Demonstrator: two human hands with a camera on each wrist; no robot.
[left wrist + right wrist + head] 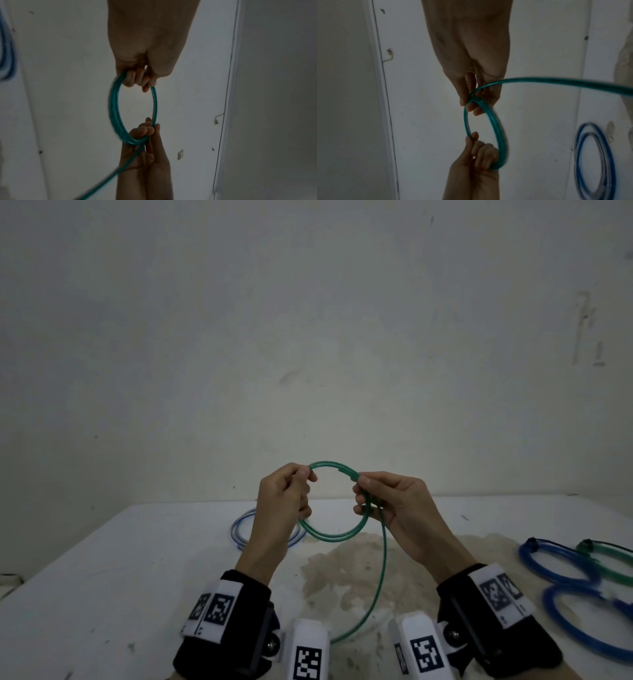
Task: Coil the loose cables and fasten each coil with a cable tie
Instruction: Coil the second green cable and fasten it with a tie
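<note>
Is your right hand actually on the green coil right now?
Touching. The head view shows the right hand pinching the green cable coil; the right wrist view shows its fingers curled around the strands.
</note>
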